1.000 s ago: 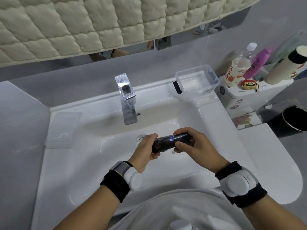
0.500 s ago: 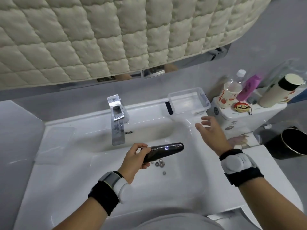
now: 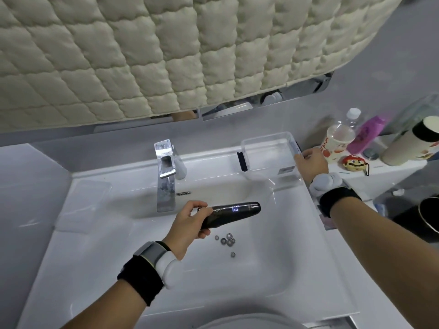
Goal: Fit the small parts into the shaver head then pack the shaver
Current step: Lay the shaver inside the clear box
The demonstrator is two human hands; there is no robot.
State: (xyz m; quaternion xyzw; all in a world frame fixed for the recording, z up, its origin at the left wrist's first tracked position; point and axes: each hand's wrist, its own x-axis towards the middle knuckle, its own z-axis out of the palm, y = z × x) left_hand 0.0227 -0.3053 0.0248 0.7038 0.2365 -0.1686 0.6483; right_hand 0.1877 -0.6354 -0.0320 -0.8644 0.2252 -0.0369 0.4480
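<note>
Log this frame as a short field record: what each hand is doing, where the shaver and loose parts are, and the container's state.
left hand: holds the shaver by one end over the basin, display lit
right hand: on the right rim of the clear container; grip not clear
small parts: loose on the basin floor, below the shaver
container: open, looks empty, on the sink ledge
task state: parts not yet fitted

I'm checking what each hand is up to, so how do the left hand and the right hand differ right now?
The left hand is over the sink basin, closed around the dark shaver; the right hand holds nothing and rests its fingers on the far right corner of the clear plastic box. The left arm is bent close to the body; the right arm is stretched out. Both wrists wear black bands with white devices.
</note>
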